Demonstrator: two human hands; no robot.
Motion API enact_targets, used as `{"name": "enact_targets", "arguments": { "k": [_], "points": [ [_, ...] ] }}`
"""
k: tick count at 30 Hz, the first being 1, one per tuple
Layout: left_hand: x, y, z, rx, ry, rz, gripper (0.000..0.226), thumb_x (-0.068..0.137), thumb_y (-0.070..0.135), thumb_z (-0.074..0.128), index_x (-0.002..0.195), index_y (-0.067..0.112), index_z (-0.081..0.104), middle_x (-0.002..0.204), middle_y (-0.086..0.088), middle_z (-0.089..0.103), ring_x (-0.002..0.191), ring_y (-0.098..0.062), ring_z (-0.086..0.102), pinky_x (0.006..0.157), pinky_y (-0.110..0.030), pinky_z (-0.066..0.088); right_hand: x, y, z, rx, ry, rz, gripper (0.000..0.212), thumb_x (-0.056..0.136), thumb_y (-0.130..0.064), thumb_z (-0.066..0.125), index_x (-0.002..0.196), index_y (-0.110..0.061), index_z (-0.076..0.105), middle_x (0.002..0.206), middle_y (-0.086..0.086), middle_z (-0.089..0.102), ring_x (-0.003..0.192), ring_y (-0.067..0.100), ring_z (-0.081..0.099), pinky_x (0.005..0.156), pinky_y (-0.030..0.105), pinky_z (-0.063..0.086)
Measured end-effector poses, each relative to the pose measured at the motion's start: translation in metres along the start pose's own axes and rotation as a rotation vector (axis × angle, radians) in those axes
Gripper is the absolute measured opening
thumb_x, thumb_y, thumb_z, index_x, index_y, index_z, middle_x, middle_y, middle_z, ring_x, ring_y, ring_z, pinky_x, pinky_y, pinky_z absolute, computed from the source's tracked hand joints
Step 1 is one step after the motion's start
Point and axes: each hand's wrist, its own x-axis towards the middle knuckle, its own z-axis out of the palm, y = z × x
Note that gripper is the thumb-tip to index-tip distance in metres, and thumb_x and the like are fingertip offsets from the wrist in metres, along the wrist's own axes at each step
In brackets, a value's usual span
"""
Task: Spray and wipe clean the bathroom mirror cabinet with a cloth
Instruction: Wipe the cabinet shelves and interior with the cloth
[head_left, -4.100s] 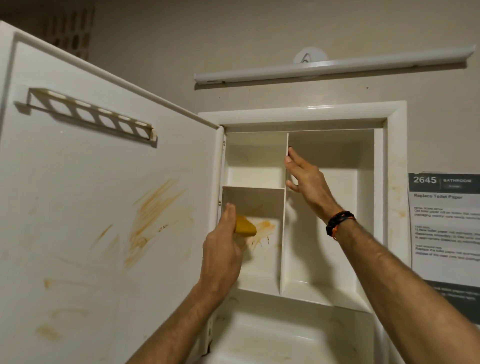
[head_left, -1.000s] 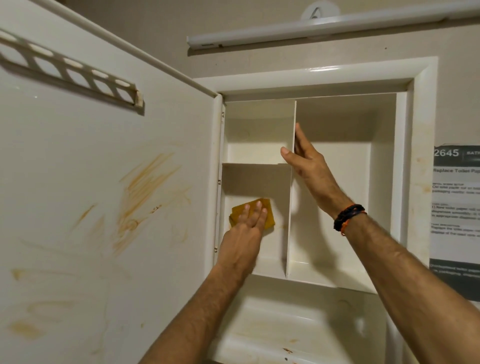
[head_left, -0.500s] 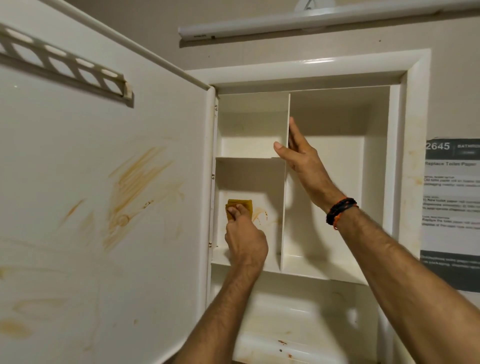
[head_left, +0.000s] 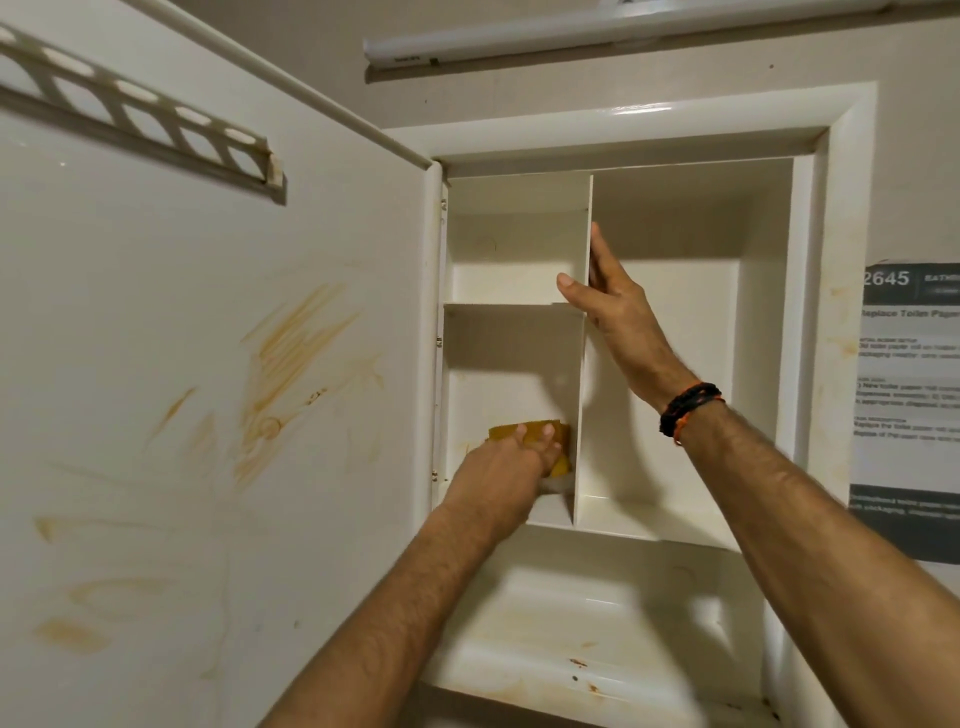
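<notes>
The white mirror cabinet (head_left: 675, 119) hangs open, its door (head_left: 208, 467) swung out to the left with orange-brown smears (head_left: 291, 364) on its inner face. My left hand (head_left: 498, 473) presses a yellow cloth (head_left: 501, 432) flat against the back wall of the lower left compartment, close to the vertical divider (head_left: 582, 405). My right hand (head_left: 618, 312) holds that divider higher up, thumb on its left side and fingers on its right. A dark and orange band circles the right wrist.
A slotted rack (head_left: 145, 119) is fixed near the top of the door. A tube light (head_left: 597, 36) runs above the cabinet. A printed notice (head_left: 909, 389) hangs on the wall at right. The bottom shelf (head_left: 576, 662) shows rust spots and faint stains.
My left hand has slid the cloth down and to the right, up to the divider. The stain on the compartment's back wall no longer shows. The right hand keeps its hold.
</notes>
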Motion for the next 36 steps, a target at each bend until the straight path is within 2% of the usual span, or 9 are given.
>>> {"name": "enact_targets", "arguments": {
  "k": [3, 7, 13, 19, 22, 26, 31, 34, 36],
  "points": [
    [-0.004, -0.015, 0.0, 0.079, -0.022, -0.007, 0.074, 0.093, 0.01, 0.059, 0.155, 0.021, 0.018, 0.162, 0.0, 0.015, 0.147, -0.028, 0.024, 0.108, -0.049, 0.038, -0.001, -0.001, 0.001, -0.008, 0.004, -0.001, 0.075, 0.094, -0.033, 0.059, 0.155, -0.034, 0.017, 0.157, -0.01, 0.033, 0.142, 0.01, 0.035, 0.12, 0.044, 0.026],
    [-0.012, -0.015, 0.004, 0.016, 0.026, -0.2, 0.078, 0.089, 0.003, 0.063, 0.153, 0.014, 0.02, 0.163, -0.002, 0.011, 0.144, -0.031, 0.029, 0.106, -0.045, 0.042, -0.001, -0.003, 0.001, 0.0, 0.007, 0.006, 0.074, 0.095, -0.032, 0.059, 0.155, -0.033, 0.017, 0.157, -0.009, 0.033, 0.142, 0.011, 0.035, 0.12, 0.044, 0.026],
    [-0.008, 0.004, -0.001, -0.385, 0.096, -0.684, 0.058, 0.087, -0.005, 0.056, 0.142, -0.003, 0.037, 0.144, -0.02, 0.044, 0.118, -0.027, 0.058, 0.091, -0.033, 0.053, -0.002, -0.007, 0.001, 0.0, -0.002, 0.021, 0.079, 0.089, -0.038, 0.061, 0.155, -0.033, 0.018, 0.157, -0.01, 0.033, 0.143, 0.01, 0.033, 0.121, 0.043, 0.024],
    [0.004, 0.031, -0.008, -0.714, 0.186, -0.866, 0.042, 0.09, 0.003, 0.057, 0.131, -0.002, 0.048, 0.129, -0.015, 0.053, 0.107, -0.025, 0.06, 0.091, -0.037, 0.054, -0.001, -0.01, 0.002, 0.016, -0.018, 0.049, 0.086, 0.083, -0.043, 0.061, 0.156, -0.033, 0.016, 0.157, -0.011, 0.033, 0.142, 0.009, 0.034, 0.121, 0.043, 0.024],
    [0.003, 0.046, -0.008, -0.792, 0.205, -0.809, 0.03, 0.089, 0.003, 0.058, 0.118, 0.005, 0.055, 0.12, -0.011, 0.055, 0.105, -0.025, 0.058, 0.095, -0.039, 0.052, 0.0, -0.01, 0.0, 0.022, -0.04, 0.059, 0.088, 0.082, -0.045, 0.062, 0.156, -0.033, 0.015, 0.158, -0.011, 0.031, 0.143, 0.01, 0.033, 0.121, 0.044, 0.023],
    [0.0, 0.059, -0.006, -0.803, 0.152, -0.618, 0.036, 0.088, 0.002, 0.053, 0.123, 0.01, 0.054, 0.113, -0.01, 0.057, 0.104, -0.026, 0.058, 0.093, -0.034, 0.051, 0.0, -0.011, 0.002, 0.035, -0.038, 0.066, 0.091, 0.081, -0.046, 0.063, 0.156, -0.033, 0.013, 0.158, -0.011, 0.031, 0.143, 0.01, 0.033, 0.121, 0.043, 0.023],
    [-0.004, 0.036, -0.012, -0.619, -0.002, -0.349, 0.031, 0.086, 0.002, 0.051, 0.112, 0.014, 0.062, 0.11, -0.009, 0.054, 0.094, -0.018, 0.042, 0.083, -0.029, 0.043, -0.002, -0.009, 0.004, 0.03, -0.028, 0.046, 0.081, 0.092, -0.037, 0.06, 0.156, -0.032, 0.011, 0.16, -0.01, 0.027, 0.145, 0.011, 0.03, 0.122, 0.045, 0.021],
    [-0.008, 0.024, -0.018, -0.501, -0.073, -0.222, 0.028, 0.085, 0.0, 0.049, 0.106, 0.013, 0.064, 0.103, -0.008, 0.051, 0.092, -0.022, 0.047, 0.077, -0.028, 0.042, -0.003, -0.009, 0.005, 0.026, -0.012, 0.048, 0.077, 0.096, -0.032, 0.058, 0.157, -0.031, 0.011, 0.16, -0.01, 0.025, 0.145, 0.01, 0.028, 0.122, 0.044, 0.02],
    [-0.01, 0.019, -0.021, -0.441, -0.116, -0.169, 0.033, 0.087, 0.001, 0.05, 0.114, 0.013, 0.064, 0.107, -0.01, 0.053, 0.091, -0.023, 0.05, 0.08, -0.03, 0.046, -0.003, -0.01, 0.006, 0.025, -0.007, 0.049, 0.077, 0.096, -0.032, 0.058, 0.157, -0.031, 0.011, 0.16, -0.011, 0.024, 0.145, 0.009, 0.027, 0.122, 0.044, 0.019]
  ]
}}
